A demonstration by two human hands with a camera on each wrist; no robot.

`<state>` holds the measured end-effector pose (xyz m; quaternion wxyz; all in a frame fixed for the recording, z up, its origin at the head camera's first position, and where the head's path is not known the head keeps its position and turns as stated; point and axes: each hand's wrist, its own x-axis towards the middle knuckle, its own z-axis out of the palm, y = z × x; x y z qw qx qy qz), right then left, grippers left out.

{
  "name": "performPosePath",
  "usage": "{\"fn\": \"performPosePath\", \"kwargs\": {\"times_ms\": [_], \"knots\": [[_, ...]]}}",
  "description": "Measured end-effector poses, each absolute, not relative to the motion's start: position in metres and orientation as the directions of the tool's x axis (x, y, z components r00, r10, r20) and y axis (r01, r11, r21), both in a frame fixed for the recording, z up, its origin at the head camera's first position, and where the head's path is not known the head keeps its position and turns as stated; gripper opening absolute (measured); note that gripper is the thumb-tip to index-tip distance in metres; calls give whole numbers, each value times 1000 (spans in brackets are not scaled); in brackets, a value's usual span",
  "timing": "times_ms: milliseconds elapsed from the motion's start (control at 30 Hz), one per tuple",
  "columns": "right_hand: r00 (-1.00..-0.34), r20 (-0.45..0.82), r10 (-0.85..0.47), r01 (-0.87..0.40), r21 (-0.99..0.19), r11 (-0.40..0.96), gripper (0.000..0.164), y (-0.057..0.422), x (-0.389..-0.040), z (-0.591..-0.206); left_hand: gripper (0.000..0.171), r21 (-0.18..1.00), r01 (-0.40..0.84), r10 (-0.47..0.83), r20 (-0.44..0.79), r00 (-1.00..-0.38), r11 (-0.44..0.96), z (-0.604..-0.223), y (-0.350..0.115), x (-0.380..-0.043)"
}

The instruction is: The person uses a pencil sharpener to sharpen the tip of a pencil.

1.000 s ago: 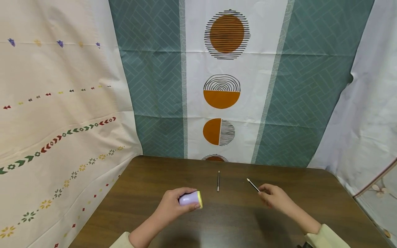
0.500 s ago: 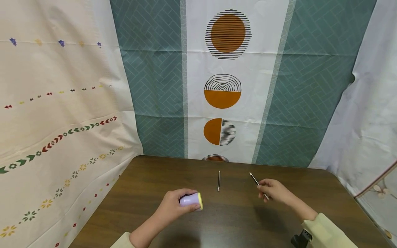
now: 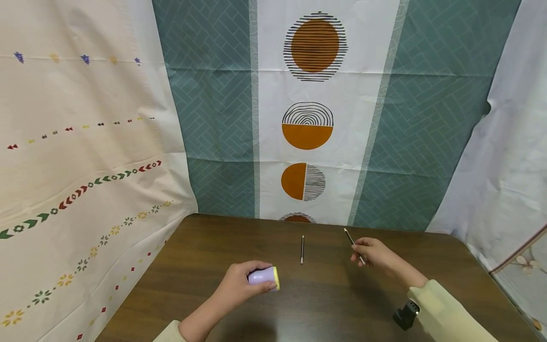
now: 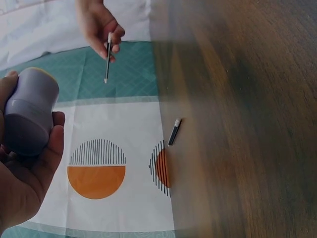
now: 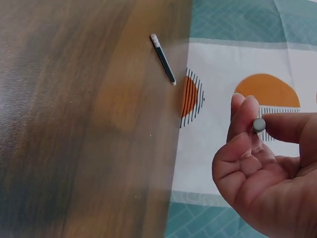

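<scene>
Find the lilac container (image 3: 261, 276) left of the lying pencil (image 3: 302, 250), wrapped by the left hand (image 3: 240, 280); the held pencil (image 3: 349, 236) right of the lying pencil, pinched mid-shaft by the right hand (image 3: 371, 252). Presume both light, stiff, smooth; grip mid-length.

No readable text, brands or numbers: none on the container (image 3: 261, 276), the held pencil (image 4: 107, 62) and loose pencil (image 3: 302, 249) right of it, or the cloth (image 3: 270, 156) behind it.
</scene>
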<state>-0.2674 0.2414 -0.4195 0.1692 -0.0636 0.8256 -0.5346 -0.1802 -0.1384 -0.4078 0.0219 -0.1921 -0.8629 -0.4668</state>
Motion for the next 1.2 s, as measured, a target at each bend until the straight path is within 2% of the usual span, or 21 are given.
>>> {"fn": "performPosePath", "kwargs": {"times_ms": [733, 1200], "knots": [[-930, -250, -268, 150, -927, 344, 33, 234, -299, -432, 39, 807, 348, 310, 217, -926, 476, -412, -137, -182], [-922, -225, -315, 118, -938, 325, 16, 219, -309, -444, 38, 795, 358, 315, 221, -923, 490, -413, -135, -183]]}}
